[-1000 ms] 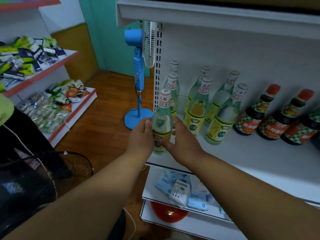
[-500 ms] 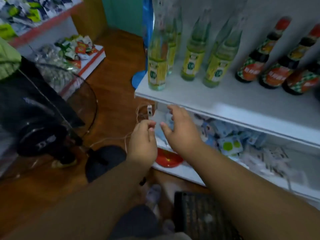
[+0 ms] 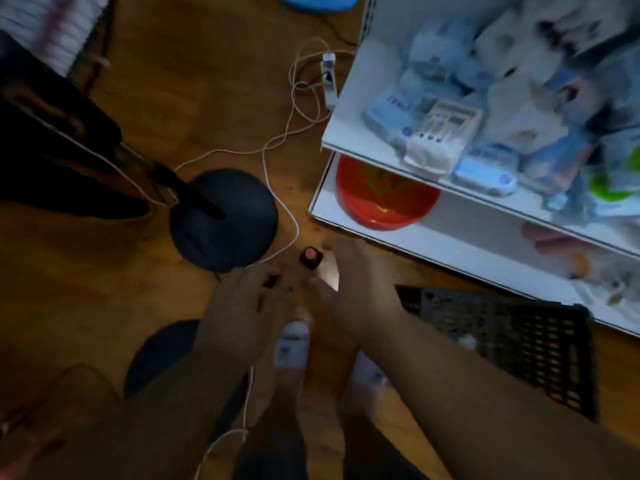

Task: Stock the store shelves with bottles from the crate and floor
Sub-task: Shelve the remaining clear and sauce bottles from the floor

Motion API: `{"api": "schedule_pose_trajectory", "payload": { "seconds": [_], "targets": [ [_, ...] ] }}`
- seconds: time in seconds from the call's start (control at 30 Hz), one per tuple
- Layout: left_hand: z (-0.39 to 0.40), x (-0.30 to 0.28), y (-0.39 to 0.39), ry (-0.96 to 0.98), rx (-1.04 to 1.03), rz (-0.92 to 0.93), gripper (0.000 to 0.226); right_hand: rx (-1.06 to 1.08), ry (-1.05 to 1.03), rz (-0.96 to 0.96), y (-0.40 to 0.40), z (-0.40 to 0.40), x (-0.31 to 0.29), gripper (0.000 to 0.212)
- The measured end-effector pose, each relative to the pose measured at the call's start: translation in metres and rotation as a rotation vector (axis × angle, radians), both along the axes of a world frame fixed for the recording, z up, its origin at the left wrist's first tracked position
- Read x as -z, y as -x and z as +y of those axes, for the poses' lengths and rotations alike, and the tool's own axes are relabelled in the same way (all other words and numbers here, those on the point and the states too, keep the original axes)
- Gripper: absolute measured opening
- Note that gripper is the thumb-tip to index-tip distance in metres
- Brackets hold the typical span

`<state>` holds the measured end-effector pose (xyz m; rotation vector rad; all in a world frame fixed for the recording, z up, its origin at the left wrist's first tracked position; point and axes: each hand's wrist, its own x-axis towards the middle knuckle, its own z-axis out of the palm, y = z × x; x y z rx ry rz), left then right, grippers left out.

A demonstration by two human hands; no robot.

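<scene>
1. Standing upright on the wooden floor, a dark bottle shows its reddish cap to the camera, just beyond both hands; upright, its neck is easy to take from above.
2. A white-capped bottle stands lower between the forearms, partly hidden.
3. Right hand hangs over the floor with relaxed, spread fingers, its grip wide and holding nothing, just beside the dark bottle, probably reaching for it.
4. Left hand is loosely curled; something dark shows at its fingers, but blur hides whether it holds anything.
5. Black crate sits on the floor against the shelf unit's base, near to hand.
</scene>
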<state>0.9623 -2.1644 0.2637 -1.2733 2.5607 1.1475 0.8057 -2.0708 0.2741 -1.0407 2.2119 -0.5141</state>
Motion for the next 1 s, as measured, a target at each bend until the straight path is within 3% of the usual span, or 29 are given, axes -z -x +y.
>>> {"api": "schedule_pose_trajectory", "payload": {
  "seconds": [0.2, 0.33, 0.43, 0.6, 0.77, 0.87, 1.0],
  "targets": [
    [-0.022, 0.147, -0.026, 0.048, -0.007, -0.075, 0.041, -0.022, -0.125, -0.02, -0.023, -0.02, 0.153, 0.044],
    [-0.034, 0.239, -0.035, 0.043, -0.093, -0.245, 0.05, -0.016, -0.191, 0.018, -0.02, -0.031, 0.24, 0.055],
    [-0.039, 0.291, -0.038, 0.027, -0.137, -0.316, 0.059, 0.04, -0.204, 0.015, -0.013, -0.036, 0.288, 0.062],
    [-0.051, 0.345, -0.032, -0.078, -0.254, -0.275, 0.059, 0.018, -0.226, 0.035, -0.002, -0.046, 0.343, 0.07],
    [-0.067, 0.372, -0.015, -0.005, -0.319, -0.187, 0.057, 0.012, -0.206, 0.061, 0.012, -0.063, 0.378, 0.056],
    [-0.071, 0.387, -0.011, -0.059, -0.434, -0.135, 0.053, 0.058, -0.183, -0.02, 0.019, -0.074, 0.399, 0.042],
    [-0.069, 0.41, -0.012, -0.173, -0.604, -0.051, 0.027, 0.14, -0.11, -0.137, 0.021, -0.078, 0.421, 0.02]
  ]
}}
